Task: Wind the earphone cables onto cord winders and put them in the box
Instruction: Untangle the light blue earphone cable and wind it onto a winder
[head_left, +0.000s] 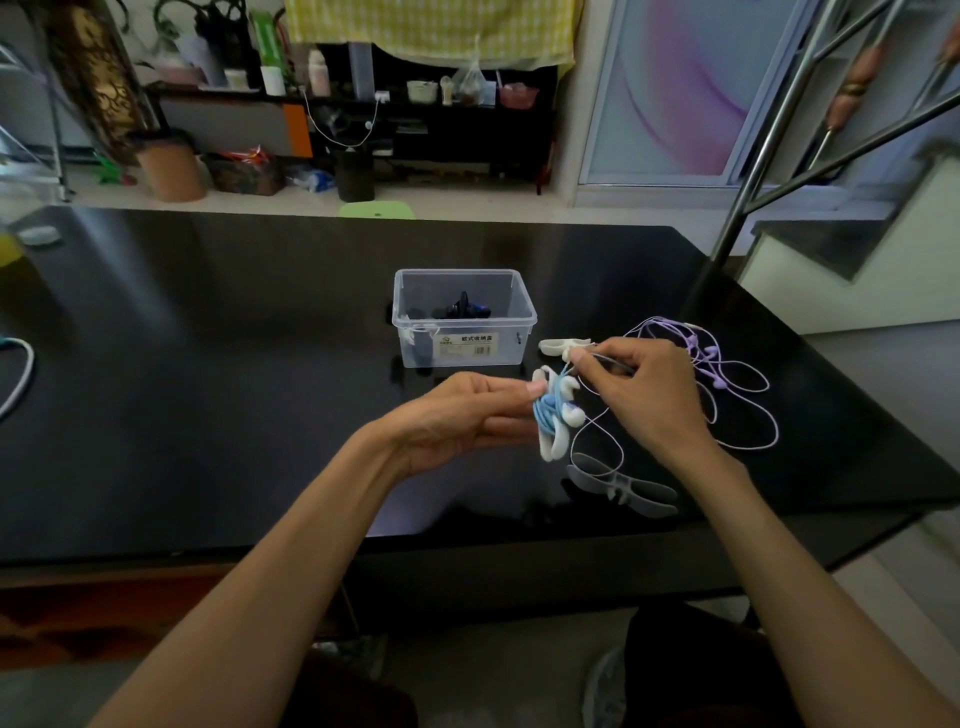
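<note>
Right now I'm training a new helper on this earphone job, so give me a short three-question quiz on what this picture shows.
1. True or false: the clear box is empty.
2. Which cable is being wound on the white winder? A) purple B) blue C) black
3. What lies on the table nearest the person, below the right hand?

Key:
1. False; dark items already lie inside.
2. B; the blue cable wraps the winder that the left hand holds, while the right hand pinches its free end. The purple earphones lie loose.
3. A spare clear winder.
</note>
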